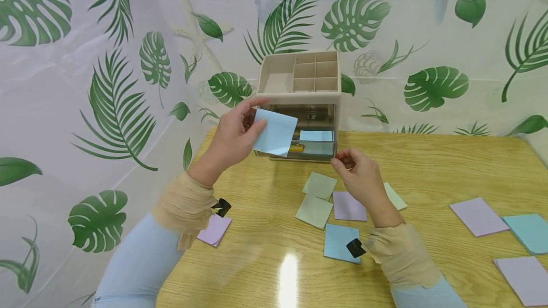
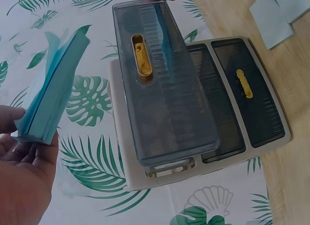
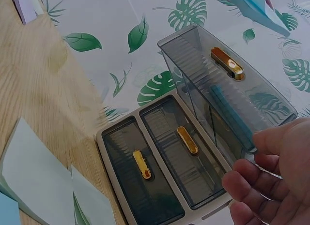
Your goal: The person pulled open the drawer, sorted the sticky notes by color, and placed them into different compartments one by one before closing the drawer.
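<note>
My left hand (image 1: 235,134) pinches a light blue sticky note pad (image 1: 276,132) between thumb and fingers, in front of the drawer unit (image 1: 299,95). The left wrist view shows the thick edge of this pad (image 2: 55,89), its top sheets fanned apart. A clear grey drawer (image 2: 169,104) with a gold handle (image 2: 142,55) is pulled out of the unit. Inside its right side lies another blue sticky note pad (image 1: 316,136). At the drawer's right front corner, my right hand (image 1: 361,175) holds on with thumb and fingertips; its other fingers (image 3: 252,191) are curled.
Two more drawers with gold handles (image 3: 187,140) are closed below. Pale green pads (image 1: 314,210), a purple pad (image 1: 348,206) and a blue pad (image 1: 341,243) lie before the unit. More pads (image 1: 479,216) lie at the right; a pink pad (image 1: 215,230) is near my left wrist.
</note>
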Demonstrator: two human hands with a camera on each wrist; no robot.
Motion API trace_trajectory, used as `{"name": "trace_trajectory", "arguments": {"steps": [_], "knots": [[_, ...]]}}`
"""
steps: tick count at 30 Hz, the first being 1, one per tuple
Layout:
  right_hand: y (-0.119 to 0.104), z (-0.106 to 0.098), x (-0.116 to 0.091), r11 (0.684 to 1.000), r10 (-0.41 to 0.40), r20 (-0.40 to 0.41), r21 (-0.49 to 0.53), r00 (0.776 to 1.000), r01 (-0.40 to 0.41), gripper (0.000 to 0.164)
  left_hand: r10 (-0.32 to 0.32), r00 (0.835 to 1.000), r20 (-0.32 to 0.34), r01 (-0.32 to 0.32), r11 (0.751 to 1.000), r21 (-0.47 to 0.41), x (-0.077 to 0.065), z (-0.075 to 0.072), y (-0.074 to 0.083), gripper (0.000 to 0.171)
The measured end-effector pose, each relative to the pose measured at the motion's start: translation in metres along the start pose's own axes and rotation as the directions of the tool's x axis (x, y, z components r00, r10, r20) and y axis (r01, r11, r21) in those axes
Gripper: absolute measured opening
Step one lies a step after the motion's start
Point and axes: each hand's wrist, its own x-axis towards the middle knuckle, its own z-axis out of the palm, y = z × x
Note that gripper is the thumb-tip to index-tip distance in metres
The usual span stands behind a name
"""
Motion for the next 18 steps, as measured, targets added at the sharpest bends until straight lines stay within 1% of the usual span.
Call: {"name": "trace_trajectory", "arguments": {"steps": [2,4,6,8,12,18], "knots": [[0.0,0.0,0.0,1.0,0.002,0.001,0.002,1.0,-0.002,0.03,-0.023,1.0,0.002,0.023,1.0,0.012,0.006,-0.001,0.001,0.029],[0.0,0.001,0.0,1.0,0.005,0.002,0.003,1.0,-0.005,0.03,-0.063,0.998,0.016,0.063,0.998,0.026,0.011,-0.001,0.002,0.026],[0.0,0.001,0.0,1.0,0.007,0.003,0.003,1.0,-0.007,0.03,-0.111,0.993,0.035,0.11,0.993,0.041,0.016,-0.001,0.002,0.023],[0.0,0.001,0.0,1.0,0.007,0.003,0.003,1.0,-0.007,0.029,-0.147,0.988,0.054,0.143,0.987,0.067,0.021,-0.001,0.001,0.022],[0.0,0.001,0.001,1.0,0.007,0.004,0.004,1.0,-0.008,0.03,-0.197,0.977,0.085,0.186,0.975,0.125,0.03,0.001,-0.001,0.022],[0.0,0.0,0.001,1.0,0.013,0.0,0.001,1.0,-0.013,0.029,-0.267,0.955,0.131,0.24,0.952,0.192,0.042,0.008,-0.006,0.023]]}}
